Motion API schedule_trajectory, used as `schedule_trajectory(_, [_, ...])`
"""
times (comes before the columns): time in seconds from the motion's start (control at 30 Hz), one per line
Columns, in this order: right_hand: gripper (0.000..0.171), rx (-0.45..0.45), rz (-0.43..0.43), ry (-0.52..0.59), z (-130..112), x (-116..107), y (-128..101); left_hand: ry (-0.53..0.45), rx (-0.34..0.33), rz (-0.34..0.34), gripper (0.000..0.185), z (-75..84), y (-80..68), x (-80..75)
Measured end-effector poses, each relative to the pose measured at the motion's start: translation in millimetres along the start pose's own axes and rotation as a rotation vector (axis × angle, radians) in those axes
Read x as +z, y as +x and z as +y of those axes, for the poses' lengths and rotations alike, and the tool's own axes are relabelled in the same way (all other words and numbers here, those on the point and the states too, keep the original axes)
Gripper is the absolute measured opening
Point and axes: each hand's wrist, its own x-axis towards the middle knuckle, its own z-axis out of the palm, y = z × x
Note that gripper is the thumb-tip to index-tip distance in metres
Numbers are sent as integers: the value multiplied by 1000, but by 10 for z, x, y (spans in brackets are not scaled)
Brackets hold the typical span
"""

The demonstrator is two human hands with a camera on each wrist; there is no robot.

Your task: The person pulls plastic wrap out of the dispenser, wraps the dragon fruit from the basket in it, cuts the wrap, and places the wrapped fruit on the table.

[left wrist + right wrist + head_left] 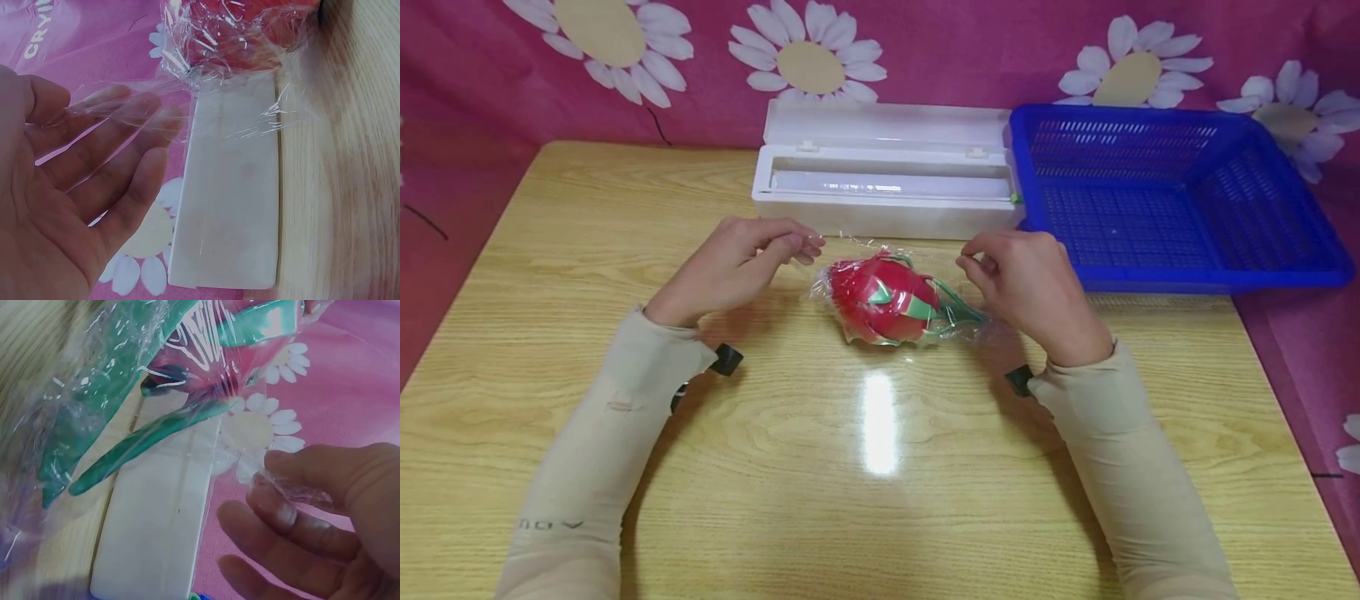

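We pinch the clear wrap [850, 243] with both hands: our left hand [730, 262] holds one end, our right hand [1026, 283] holds the other. The red toy dragon fruit [883, 298] lies between them on the wooden table [880, 467], just before the white wrap box [887, 171] and blue basket [1165, 200].

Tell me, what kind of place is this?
Probably a home-style tabletop set up for food wrapping: a glossy wooden table, a white plastic cling-film dispenser box, a blue plastic mesh basket, and a pink daisy-print cloth backdrop.
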Motion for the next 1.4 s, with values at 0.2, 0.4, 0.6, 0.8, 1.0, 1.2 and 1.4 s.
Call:
schedule_trajectory(0.2, [17,-16,9,-8,7,8,0,7,-2,2,32,3,-11,-13])
schedule_trajectory(0.4, [32,-42,-31,5,-18,54,10,1,1,-4,31,14,-10,-10])
schedule_trajectory(0.6, [8,-194,106,0,15,167,27,-4,-3,-6,31,18,-3,4])
schedule_trajectory(0.8, [6,-162,132,37,6,167,23,17,21,19,31,3,-13,-4])
schedule_trajectory(1.0, [8,-181,118,62,-38,150,20,-6,20,56,29,2,-34,-10])
schedule_trajectory(1.2, [8,-200,116,62,-73,129,5,6,35,46,27,15,-47,-32])
schedule_trajectory(1.4, [7,-196,67,59,-85,104,-13,37,54,13,23,22,-61,-58])
